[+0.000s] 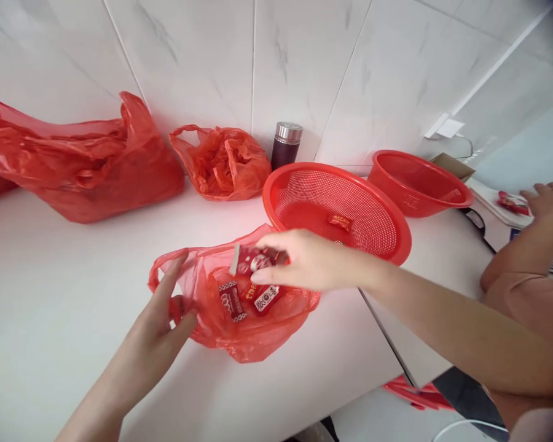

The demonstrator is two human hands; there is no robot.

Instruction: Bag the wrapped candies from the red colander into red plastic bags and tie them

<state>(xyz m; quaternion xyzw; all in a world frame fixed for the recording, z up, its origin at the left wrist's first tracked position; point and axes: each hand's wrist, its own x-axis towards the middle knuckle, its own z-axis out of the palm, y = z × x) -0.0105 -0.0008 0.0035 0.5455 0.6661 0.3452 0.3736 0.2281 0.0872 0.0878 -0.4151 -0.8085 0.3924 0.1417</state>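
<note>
A small red plastic bag [244,334] lies open on the white counter [50,294], with several red candy packets [233,301] inside. My left hand [161,325] pinches the bag's left rim between thumb and fingers and holds it open. My right hand [304,261] reaches over the bag's mouth, its fingertips closed on a red and white candy packet [251,261]. Just behind my right hand stands a red perforated basket [387,236] with a single candy packet [340,221] in it.
A large red bag [83,166] and a smaller crumpled red bag [223,162] rest against the tiled wall. A dark flask with a steel cap [286,147] stands behind the basket. A red basin [417,184] sits right of it. Another person's hand [550,202] lies at the far right.
</note>
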